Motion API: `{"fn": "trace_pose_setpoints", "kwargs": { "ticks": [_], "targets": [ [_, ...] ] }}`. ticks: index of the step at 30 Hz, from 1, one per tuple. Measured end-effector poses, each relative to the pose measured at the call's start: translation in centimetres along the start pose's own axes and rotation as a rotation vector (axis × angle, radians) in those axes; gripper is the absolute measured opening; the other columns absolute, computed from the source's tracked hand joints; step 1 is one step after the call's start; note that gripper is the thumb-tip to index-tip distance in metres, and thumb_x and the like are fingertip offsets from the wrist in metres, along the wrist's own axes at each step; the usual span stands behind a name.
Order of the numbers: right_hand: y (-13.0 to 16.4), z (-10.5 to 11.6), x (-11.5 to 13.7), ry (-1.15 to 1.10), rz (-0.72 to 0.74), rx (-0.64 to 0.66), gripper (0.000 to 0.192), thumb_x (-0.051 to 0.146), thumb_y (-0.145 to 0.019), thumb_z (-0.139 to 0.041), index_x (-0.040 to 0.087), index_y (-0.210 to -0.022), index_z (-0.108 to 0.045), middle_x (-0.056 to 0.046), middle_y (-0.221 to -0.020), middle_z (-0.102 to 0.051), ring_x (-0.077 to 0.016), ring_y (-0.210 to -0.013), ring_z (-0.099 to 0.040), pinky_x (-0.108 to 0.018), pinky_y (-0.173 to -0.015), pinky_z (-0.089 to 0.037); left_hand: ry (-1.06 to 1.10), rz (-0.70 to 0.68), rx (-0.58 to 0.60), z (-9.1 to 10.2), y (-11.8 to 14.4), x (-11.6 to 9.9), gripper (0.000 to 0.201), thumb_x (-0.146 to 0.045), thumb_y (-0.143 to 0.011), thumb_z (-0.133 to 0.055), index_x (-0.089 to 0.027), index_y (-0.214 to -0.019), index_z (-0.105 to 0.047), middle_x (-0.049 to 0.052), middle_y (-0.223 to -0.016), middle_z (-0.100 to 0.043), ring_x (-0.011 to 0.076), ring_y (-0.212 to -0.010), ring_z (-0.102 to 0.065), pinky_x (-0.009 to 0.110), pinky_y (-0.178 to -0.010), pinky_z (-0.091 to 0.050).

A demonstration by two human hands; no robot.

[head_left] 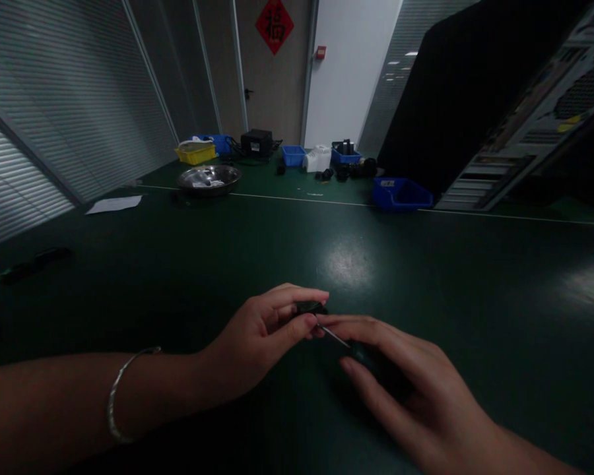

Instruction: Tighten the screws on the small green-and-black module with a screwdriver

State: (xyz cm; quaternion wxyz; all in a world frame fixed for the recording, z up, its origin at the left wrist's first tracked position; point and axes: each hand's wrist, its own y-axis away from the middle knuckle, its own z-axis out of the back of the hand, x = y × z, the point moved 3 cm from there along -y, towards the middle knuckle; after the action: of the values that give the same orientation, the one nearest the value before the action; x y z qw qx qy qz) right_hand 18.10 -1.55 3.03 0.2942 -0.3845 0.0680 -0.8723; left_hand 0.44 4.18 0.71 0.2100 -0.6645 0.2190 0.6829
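The light is weak, so the small black part (311, 307) is hard to make out: only a flat, dark, matte shape shows between the fingertips of the left hand (257, 343), which pinches it just above the green bench (178, 264). The right hand (400, 382) is closed around a screwdriver (349, 346); its thin shiny metal shaft meets the black part, but the dark handle is mostly hidden under the fingers. A smooth silver bracelet (119, 389) circles the left wrist. Far behind, a round metal bowl (209, 178) shines, near a blue plastic bin (400, 193). A computer case (534, 119) is cut off at the right edge.
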Motion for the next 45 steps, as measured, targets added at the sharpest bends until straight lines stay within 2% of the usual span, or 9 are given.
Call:
{"fn": "trace_pose_setpoints", "kwargs": {
  "ticks": [4,8,14,17,20,23,28,35,45],
  "targets": [
    [0.0,0.1,-0.3,0.013,-0.019,-0.012,0.041,0.013,-0.090,-0.053,0.026,-0.129,-0.051,-0.006,-0.123,-0.066,-0.0181,-0.111,-0.064,-0.028,-0.092,-0.054,0.032,-0.008,0.068,-0.1,0.3,0.0,0.040,-0.022,-0.095,-0.049,-0.022,-0.134,-0.050,0.006,-0.140,-0.053,0.0185,-0.127,-0.050,0.032,-0.108,-0.039],
    [0.0,0.2,-0.4,-0.013,-0.036,-0.043,0.039,0.013,-0.090,-0.052,0.025,-0.128,-0.052,-0.007,-0.119,-0.068,-0.0189,-0.108,-0.066,-0.029,-0.089,-0.057,0.058,0.022,0.091,-0.2,0.4,0.1,0.044,-0.020,-0.096,-0.047,-0.024,-0.139,-0.042,0.005,-0.142,-0.052,0.0177,-0.127,-0.051,0.034,-0.110,-0.036],
    [0.1,0.4,-0.3,-0.040,-0.039,-0.060,0.039,0.012,-0.090,-0.053,0.026,-0.126,-0.054,-0.006,-0.120,-0.068,-0.0182,-0.107,-0.067,-0.027,-0.089,-0.056,0.148,0.046,0.099,-0.4,0.1,0.1,0.037,-0.015,-0.092,-0.052,-0.021,-0.129,-0.047,0.007,-0.114,-0.068,0.0199,-0.112,-0.062,0.036,-0.097,-0.047],
    [0.0,0.6,-0.2,-0.048,-0.029,-0.046,0.039,0.011,-0.090,-0.052,0.026,-0.126,-0.054,-0.006,-0.120,-0.068,-0.0177,-0.109,-0.065,-0.027,-0.091,-0.055,0.161,-0.029,0.073,-0.3,-0.2,0.0,0.036,-0.013,-0.086,-0.061,-0.021,-0.120,-0.054,0.005,-0.110,-0.063,0.0180,-0.104,-0.062,0.034,-0.092,-0.049],
    [-0.1,0.5,-0.4,-0.070,-0.011,-0.006,0.043,0.011,-0.090,-0.052,0.026,-0.130,-0.052,-0.006,-0.125,-0.065,-0.0193,-0.114,-0.062,-0.030,-0.092,-0.055,0.091,-0.147,-0.005,0.1,-0.4,-0.1,0.028,-0.012,-0.076,-0.072,-0.019,-0.102,-0.065,0.002,-0.104,-0.054,0.0143,-0.094,-0.059,0.028,-0.084,-0.050],
    [-0.2,0.3,-0.6,-0.083,0.011,0.042,0.045,0.009,-0.090,-0.052,0.026,-0.132,-0.052,-0.007,-0.130,-0.061,-0.0215,-0.120,-0.058,-0.034,-0.096,-0.054,0.039,-0.198,-0.060,0.4,-0.4,-0.2,0.021,-0.011,-0.070,-0.077,-0.017,-0.088,-0.067,0.001,-0.096,-0.054,0.0122,-0.088,-0.057,0.023,-0.078,-0.050],
    [-0.4,0.3,-0.4,-0.056,0.023,0.067,0.046,0.008,-0.090,-0.050,0.026,-0.132,-0.056,-0.008,-0.130,-0.061,-0.0225,-0.115,-0.061,-0.036,-0.092,-0.056,0.009,-0.104,-0.055,0.6,-0.2,0.1,0.022,-0.017,-0.073,-0.078,-0.018,-0.091,-0.066,-0.001,-0.082,-0.061,0.0109,-0.076,-0.058,0.022,-0.067,-0.048],
    [-0.7,0.6,-0.1,0.019,0.049,0.083,0.045,0.007,-0.089,-0.049,0.025,-0.128,-0.059,-0.008,-0.124,-0.064,-0.0198,-0.106,-0.066,-0.030,-0.086,-0.058,-0.107,-0.183,-0.121,0.6,-0.1,-0.5,0.017,-0.017,-0.070,-0.080,-0.018,-0.083,-0.071,-0.002,-0.078,-0.060,0.0093,-0.070,-0.056,0.020,-0.062,-0.047],
    [-0.6,0.5,0.0,0.002,0.044,0.060,0.044,0.006,-0.088,-0.048,0.024,-0.127,-0.059,-0.009,-0.120,-0.066,-0.0187,-0.101,-0.068,-0.028,-0.081,-0.059,0.037,-0.058,-0.105,0.7,0.0,0.0,0.019,-0.019,-0.072,-0.078,-0.017,-0.088,-0.069,0.001,-0.083,-0.070,0.0106,-0.071,-0.062,0.020,-0.065,-0.052]
  ]
}}
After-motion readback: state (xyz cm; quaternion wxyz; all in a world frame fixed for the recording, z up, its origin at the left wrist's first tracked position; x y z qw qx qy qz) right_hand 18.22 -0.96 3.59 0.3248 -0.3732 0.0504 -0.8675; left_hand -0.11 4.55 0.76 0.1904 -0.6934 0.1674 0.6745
